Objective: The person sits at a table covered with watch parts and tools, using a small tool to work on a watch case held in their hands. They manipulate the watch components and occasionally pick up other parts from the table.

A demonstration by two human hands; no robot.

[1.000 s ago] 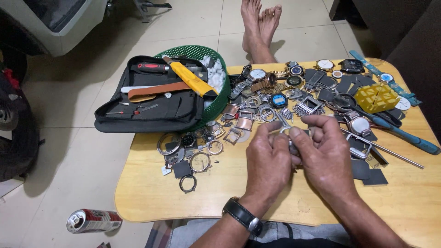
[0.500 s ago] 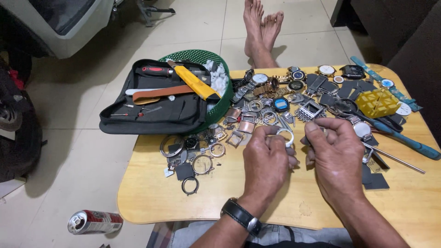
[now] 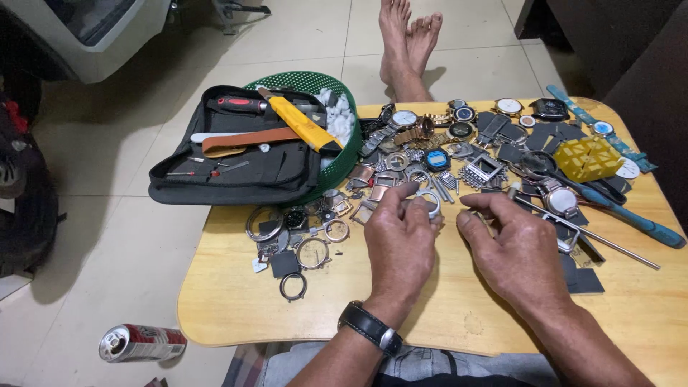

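Grip of left hand point(image 3: 401, 240): closed on a small silver watch ring point(image 3: 430, 203), pinched between thumb and forefinger, held just above the wooden desk point(image 3: 236, 301). Grip of right hand point(image 3: 516, 251): half curled, fingertips point(image 3: 469, 218) near the ring but apart from it, holding nothing visible; cannot tell for sure whether some tiny piece sits under the fingers.

All around, many loose watch parts: cases, bezels point(image 3: 313, 253), a blue digital watch point(image 3: 436, 159), a yellow plastic holder point(image 3: 588, 158), a long metal rod point(image 3: 595, 233). To the left, black tool pouch point(image 3: 236, 154) resting on a green basket point(image 3: 337, 136), half over the desk edge. On the floor, a drink can point(image 3: 140, 342).

Possible trouble, as judgement only: ring thin and smooth, so easy to slip from the pinch and disappear in the similar pile just below. Also a careless wrist or forearm able to push small rings off the near desk edge to the floor. Pouch overhanging, so possible to tip if knocked.
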